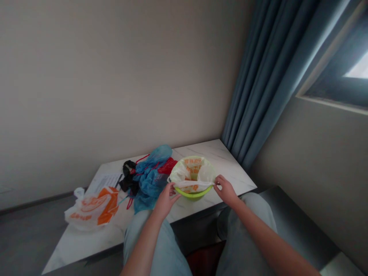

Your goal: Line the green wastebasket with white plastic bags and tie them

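A green round bin (193, 195) stands on the white marbled table, with a white plastic bag (205, 172) with orange print lying inside it as a liner. The bag's near edge is stretched straight across the front of the bin's rim. My left hand (166, 197) pinches one end of that edge at the rim's left side. At the right side, my right hand (225, 189) pinches the other end between thumb and fingers. The bag's far side drapes over the back rim.
Left of the bin lie crumpled blue plastic bags (152, 184), a red bag (168, 166) and a black bag (129, 180). Farther left sits a white and orange plastic bag (92, 209) on the table (115, 230). A blue curtain (258, 84) hangs at the right, by the table's corner.
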A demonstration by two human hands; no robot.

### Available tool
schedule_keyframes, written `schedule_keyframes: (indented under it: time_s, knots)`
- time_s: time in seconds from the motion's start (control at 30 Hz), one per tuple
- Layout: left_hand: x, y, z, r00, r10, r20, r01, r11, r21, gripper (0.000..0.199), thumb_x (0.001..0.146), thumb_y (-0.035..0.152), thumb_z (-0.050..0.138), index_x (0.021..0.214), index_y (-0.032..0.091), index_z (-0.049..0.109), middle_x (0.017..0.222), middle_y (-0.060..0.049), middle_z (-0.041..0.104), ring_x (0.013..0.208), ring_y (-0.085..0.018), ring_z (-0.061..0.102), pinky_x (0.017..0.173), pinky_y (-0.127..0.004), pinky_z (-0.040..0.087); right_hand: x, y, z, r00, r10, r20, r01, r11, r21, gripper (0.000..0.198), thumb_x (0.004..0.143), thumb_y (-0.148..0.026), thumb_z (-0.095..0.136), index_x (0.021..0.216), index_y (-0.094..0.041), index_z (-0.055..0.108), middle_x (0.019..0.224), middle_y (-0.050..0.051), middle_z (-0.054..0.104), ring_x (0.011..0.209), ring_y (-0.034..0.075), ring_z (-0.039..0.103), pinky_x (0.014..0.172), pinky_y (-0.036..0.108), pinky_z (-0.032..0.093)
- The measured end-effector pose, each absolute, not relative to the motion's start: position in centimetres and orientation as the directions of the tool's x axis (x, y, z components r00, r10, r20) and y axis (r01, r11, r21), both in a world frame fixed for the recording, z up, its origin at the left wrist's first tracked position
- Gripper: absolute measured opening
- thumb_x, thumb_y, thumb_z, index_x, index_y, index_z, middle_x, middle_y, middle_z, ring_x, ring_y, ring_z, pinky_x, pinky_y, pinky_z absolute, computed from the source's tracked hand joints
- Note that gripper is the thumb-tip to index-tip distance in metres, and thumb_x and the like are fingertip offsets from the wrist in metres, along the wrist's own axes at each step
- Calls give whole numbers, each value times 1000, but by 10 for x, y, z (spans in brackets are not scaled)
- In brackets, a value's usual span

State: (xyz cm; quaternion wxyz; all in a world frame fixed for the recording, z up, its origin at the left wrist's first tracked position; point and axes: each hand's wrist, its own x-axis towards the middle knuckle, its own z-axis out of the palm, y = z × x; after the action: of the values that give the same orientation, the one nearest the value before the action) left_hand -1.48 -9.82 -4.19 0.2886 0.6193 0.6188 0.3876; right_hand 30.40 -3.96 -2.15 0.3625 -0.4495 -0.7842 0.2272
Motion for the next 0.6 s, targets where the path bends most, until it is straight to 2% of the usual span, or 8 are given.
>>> schedule_keyframes:
  time_s: [0.1,0.17,0.23,0.3,0.37,0.43,0.53,0.6]
  knots:
    - [-14,-94,-45,-42,997,59,562,-25,827,50,79,30,68,124,22,48,86,-1,64,82,-22,65,81,-38,51,302,-39,-20,-353,856,378,567,516,-641,9,87,-18,52,79,-22,51,91,3,55,80,16,56,74,27,47]
    - [-14,-93,-43,-82,991,110,628,-35,777,46,79,29,66,122,22,50,85,-1,61,80,-22,64,80,-38,51,301,-41,-21,-347,855,387,622,518,-587,9,88,-19,51,80,-22,52,90,3,57,78,16,56,71,26,45]
    - [-15,-92,-38,-120,966,229,692,-84,717,47,77,29,68,121,22,53,95,-4,59,91,-24,63,87,-41,51,300,-46,-25,-326,861,391,678,501,-537,10,88,-18,50,80,-22,53,84,3,58,75,17,56,69,26,42]
    - [-18,-91,-33,-131,928,350,730,-149,667,52,72,29,74,121,22,55,114,-9,56,113,-29,57,100,-46,45,298,-54,-28,-297,877,377,712,466,-526,10,89,-18,49,80,-22,54,78,2,58,70,16,55,65,25,39]
    - [-22,-89,-31,-124,912,391,726,-185,662,55,68,29,77,118,22,56,128,-11,51,127,-31,49,108,-49,39,298,-60,-30,-286,892,350,721,441,-535,9,89,-19,50,82,-21,54,76,1,59,67,15,54,63,25,37]
    - [-24,-88,-31,-130,935,330,687,-155,710,53,68,30,77,115,22,54,127,-12,54,124,-30,53,106,-48,41,298,-64,-29,-296,894,335,716,440,-541,9,90,-20,50,83,-21,55,79,2,61,69,16,56,64,25,38]
    - [-23,-86,-32,-151,969,193,643,-52,764,42,73,30,72,109,21,50,110,-7,63,105,-26,63,93,-41,48,296,-67,-30,-306,890,338,712,450,-539,11,92,-20,49,84,-21,58,83,2,64,73,16,60,67,25,39]
    - [-20,-86,-33,-171,970,170,663,-14,748,31,76,29,68,100,22,50,99,-5,64,96,-24,64,86,-37,49,291,-69,-33,-283,898,336,738,428,-522,12,92,-20,49,85,-21,59,84,3,65,72,16,60,66,25,38]
